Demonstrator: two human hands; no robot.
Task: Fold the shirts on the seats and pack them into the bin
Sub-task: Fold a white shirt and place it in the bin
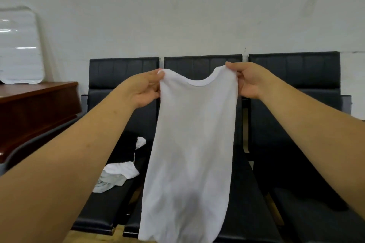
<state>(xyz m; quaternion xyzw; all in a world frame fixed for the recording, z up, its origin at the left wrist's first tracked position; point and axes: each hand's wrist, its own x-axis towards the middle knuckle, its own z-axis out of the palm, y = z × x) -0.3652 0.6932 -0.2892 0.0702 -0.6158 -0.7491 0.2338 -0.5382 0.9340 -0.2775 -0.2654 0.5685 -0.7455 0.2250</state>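
A white shirt (191, 144) hangs lengthwise in the air in front of the middle black seat (203, 65), its neckline at the top. My left hand (144, 89) pinches its left shoulder and my right hand (248, 81) pinches its right shoulder, both arms stretched forward. The sleeves seem folded behind the body of the shirt. On the left seat (110, 209) lie more clothes: a crumpled white and grey pile (116, 175) and a dark garment (124, 148) with a white piece on it. No bin is in view.
Three black seats stand in a row against a pale wall; the right seat (296, 144) is bare. A brown wooden table (35, 108) stands at the left with a white plastic container (19, 45) on it. Wooden floor shows below the seats.
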